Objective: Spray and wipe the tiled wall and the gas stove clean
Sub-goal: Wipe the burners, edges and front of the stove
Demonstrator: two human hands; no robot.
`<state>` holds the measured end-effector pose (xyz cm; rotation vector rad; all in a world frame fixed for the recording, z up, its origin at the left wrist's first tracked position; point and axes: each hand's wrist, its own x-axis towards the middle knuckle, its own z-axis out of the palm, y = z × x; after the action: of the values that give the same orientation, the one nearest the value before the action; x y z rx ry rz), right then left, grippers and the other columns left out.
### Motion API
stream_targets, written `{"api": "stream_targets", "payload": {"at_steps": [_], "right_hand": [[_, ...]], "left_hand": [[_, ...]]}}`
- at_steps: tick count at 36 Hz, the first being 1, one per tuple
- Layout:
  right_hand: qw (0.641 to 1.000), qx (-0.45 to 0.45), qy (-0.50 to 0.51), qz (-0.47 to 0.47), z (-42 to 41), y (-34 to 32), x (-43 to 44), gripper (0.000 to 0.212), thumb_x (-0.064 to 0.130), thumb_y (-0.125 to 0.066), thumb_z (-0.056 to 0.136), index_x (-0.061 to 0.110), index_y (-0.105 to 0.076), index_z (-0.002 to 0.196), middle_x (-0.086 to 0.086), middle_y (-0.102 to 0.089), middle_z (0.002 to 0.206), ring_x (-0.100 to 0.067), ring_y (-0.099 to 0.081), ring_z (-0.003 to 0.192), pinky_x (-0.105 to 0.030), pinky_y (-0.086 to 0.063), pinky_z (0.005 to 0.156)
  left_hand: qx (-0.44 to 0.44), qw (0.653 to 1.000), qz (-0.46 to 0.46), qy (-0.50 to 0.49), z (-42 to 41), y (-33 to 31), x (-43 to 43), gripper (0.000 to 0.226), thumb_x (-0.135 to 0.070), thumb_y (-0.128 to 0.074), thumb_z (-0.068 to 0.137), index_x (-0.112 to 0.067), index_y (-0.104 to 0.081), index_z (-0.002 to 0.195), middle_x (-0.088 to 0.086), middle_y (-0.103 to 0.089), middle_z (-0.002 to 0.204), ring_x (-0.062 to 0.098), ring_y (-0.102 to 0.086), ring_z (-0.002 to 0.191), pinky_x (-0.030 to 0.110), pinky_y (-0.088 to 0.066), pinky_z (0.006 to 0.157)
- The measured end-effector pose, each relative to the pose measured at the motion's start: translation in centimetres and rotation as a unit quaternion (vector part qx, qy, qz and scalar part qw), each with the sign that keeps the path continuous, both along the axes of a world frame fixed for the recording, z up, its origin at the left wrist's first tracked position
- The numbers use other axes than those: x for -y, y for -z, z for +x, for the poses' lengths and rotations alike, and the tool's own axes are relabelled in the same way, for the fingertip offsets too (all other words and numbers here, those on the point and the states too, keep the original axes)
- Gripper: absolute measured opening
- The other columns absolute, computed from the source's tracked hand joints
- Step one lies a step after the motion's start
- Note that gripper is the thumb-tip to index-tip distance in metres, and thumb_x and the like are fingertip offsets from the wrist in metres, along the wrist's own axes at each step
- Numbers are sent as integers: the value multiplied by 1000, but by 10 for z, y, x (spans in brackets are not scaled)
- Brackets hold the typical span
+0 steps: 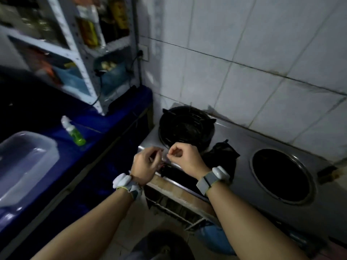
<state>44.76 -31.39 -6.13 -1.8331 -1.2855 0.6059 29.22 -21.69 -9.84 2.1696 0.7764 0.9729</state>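
The steel gas stove [238, 145] stands against the white tiled wall [253, 49], whose grout lines are grimy. Its left burner carries a black grate [185, 126]; the right burner [281, 175] is a dark round opening. A black cloth [224, 156] lies crumpled between them. My left hand [145, 164] and my right hand [185, 157] hover close together over the stove's front left corner, fingers curled shut and fingertips almost touching. Whether they pinch something small is unclear. A green spray bottle [73, 131] with a white cap stands on the blue counter, left of both hands.
The blue counter [105, 124] runs along the left with a clear plastic tub [24, 162] on it. A white shelf rack [75, 45] full of bottles and bags stands at its back. A wall socket [144, 52] with cables is beside it. A blue container [216, 239] sits under the stove.
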Motion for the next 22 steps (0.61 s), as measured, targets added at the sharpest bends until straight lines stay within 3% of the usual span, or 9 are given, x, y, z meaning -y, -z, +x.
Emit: {"api": "stream_targets", "payload": {"at_steps": [5, 8, 11, 15, 18, 22], "right_hand": [[997, -47, -60, -4, -36, 0, -43, 10, 24, -72, 89, 17, -72, 96, 6, -71, 83, 0, -65, 76, -16, -52, 69], [994, -52, -92, -12, -63, -2, -66, 12, 26, -72, 89, 19, -72, 99, 8, -71, 84, 2, -64, 77, -17, -52, 71], [994, -50, -90, -18, -67, -1, -68, 13, 27, -70, 90, 20, -71, 100, 6, -69, 85, 0, -62, 76, -18, -50, 71], [993, -42, -107, -37, -81, 3, -72, 13, 31, -71, 89, 25, -71, 100, 6, -70, 86, -3, -63, 77, -22, -52, 73], [993, -38, -97, -48, -81, 7, -67, 12, 29, -71, 89, 25, -72, 100, 8, -69, 84, 1, -60, 73, -14, -47, 68], [993, -38, -86, -65, -77, 10, -53, 12, 23, -70, 90, 19, -72, 101, 10, -68, 81, 7, -58, 68, -7, -42, 63]], "left_hand": [[17, 986, 73, -146, -58, -22, -53, 23, -25, -54, 92, -12, -71, 100, 2, -65, 93, 18, -61, 87, 32, -49, 77], [2, 937, 127, -326, -106, -33, -103, 25, -26, -58, 89, -13, -71, 105, 10, -65, 108, 30, -59, 97, 41, -48, 83], [-25, 895, 87, -436, -118, -49, -134, 40, -36, -60, 88, -18, -62, 123, 11, -57, 128, 35, -56, 110, 45, -46, 86], [-119, 894, -54, -428, -138, -63, -174, 66, -47, -64, 88, -14, -44, 142, 17, -46, 140, 39, -47, 124, 48, -40, 101], [-151, 900, -130, -388, -139, -69, -192, 75, -47, -68, 84, -10, -40, 144, 21, -46, 139, 39, -48, 125, 44, -39, 103], [-175, 884, -167, -401, -133, -71, -210, 58, -44, -68, 86, -6, -55, 129, 20, -58, 126, 38, -54, 116, 41, -43, 93]]}}
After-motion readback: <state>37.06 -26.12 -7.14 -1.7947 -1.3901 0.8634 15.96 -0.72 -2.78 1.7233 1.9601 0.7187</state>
